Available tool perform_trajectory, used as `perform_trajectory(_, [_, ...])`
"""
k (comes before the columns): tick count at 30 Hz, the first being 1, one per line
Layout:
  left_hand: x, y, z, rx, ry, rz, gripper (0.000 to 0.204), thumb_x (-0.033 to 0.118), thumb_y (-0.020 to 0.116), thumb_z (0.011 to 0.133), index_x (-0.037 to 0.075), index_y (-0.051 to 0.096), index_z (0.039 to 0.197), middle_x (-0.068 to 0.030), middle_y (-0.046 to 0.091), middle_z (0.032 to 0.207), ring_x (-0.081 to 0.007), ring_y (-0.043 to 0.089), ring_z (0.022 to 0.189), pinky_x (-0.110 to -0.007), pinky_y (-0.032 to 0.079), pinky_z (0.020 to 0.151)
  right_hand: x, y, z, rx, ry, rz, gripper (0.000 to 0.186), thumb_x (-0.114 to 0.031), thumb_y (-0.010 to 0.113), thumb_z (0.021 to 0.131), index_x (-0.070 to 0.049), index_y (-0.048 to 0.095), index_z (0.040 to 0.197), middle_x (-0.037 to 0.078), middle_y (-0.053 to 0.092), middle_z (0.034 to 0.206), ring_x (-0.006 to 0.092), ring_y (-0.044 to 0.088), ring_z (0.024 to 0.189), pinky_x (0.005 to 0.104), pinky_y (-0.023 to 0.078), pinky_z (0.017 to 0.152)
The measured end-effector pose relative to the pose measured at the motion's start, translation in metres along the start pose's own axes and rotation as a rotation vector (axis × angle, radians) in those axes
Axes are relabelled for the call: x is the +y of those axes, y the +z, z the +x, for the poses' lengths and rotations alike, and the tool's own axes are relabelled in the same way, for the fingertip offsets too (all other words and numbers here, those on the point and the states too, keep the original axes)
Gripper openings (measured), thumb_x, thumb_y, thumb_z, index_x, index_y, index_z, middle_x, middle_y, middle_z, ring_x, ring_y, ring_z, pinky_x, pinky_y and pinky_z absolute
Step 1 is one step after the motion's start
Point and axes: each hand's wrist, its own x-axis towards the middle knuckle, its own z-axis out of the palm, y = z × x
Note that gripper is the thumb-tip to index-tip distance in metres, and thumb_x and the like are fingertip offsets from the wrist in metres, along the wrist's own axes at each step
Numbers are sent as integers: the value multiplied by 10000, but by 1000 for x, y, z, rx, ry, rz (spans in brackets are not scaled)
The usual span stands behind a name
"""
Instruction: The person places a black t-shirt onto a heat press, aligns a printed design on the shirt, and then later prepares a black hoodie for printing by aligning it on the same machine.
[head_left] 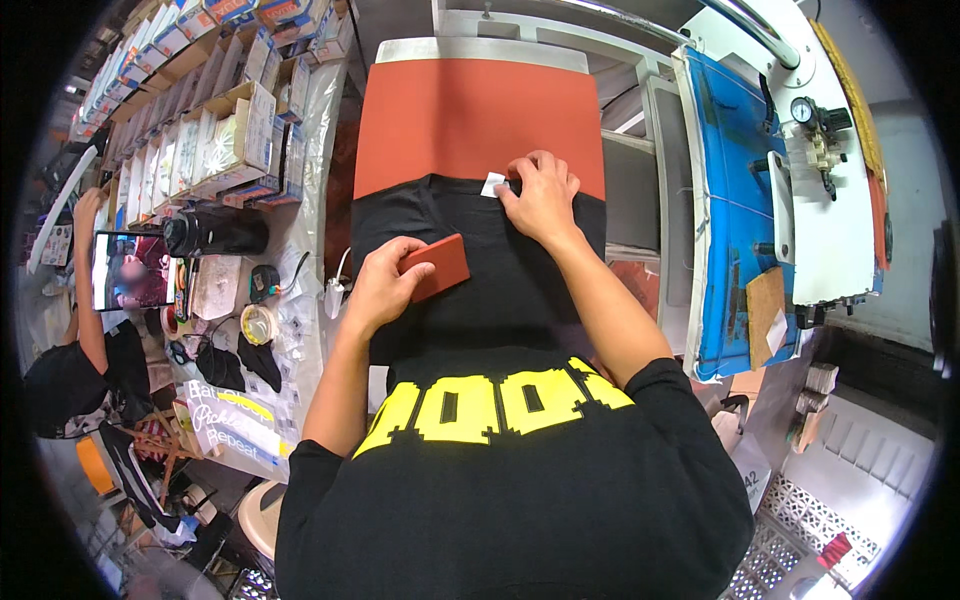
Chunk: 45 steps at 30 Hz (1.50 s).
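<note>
One red block (445,265) is pinched in the left hand (385,283) over a black shirt (495,300), spread across the near part of the red board (480,110), presumably to lie flat. Farther up the board, the right hand (545,205) touches a white label (492,184), no writing legible; whether pinching, I cannot tell.

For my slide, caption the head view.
Left hand holds a red block over a black shirt; right hand by its tag.

left grip (386,284) curled, right grip (543,203) farther forward
</note>
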Motion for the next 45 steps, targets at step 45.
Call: perform_trajectory(45, [12, 10, 144, -18, 680, 548, 261, 116, 792, 780, 23, 653, 981, -142, 674, 1163, -347, 640, 1063, -406, 514, 889, 17, -4, 8, 157, -373, 135, 153, -83, 739, 795, -68, 649, 918, 96, 688, 1026, 340, 624, 988, 458, 463, 865])
